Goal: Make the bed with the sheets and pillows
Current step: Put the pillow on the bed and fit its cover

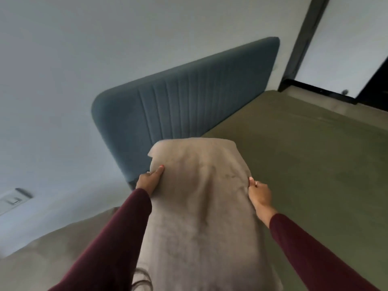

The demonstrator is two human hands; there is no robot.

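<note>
An olive-green sheet (304, 156) is lying smooth over the bed (346, 114), reaching up to the blue ribbed headboard (189, 101) standing behind it.

beige pillow (201, 206) held above green sheet (315, 156)

Pale wall (63, 70); wall switch plate (12, 199) low left; dark door frame (302, 38) right.

Green sheet (304, 154) lies open rightward (nothing on it); the headboard (189, 97) blocks the far edge.
</note>
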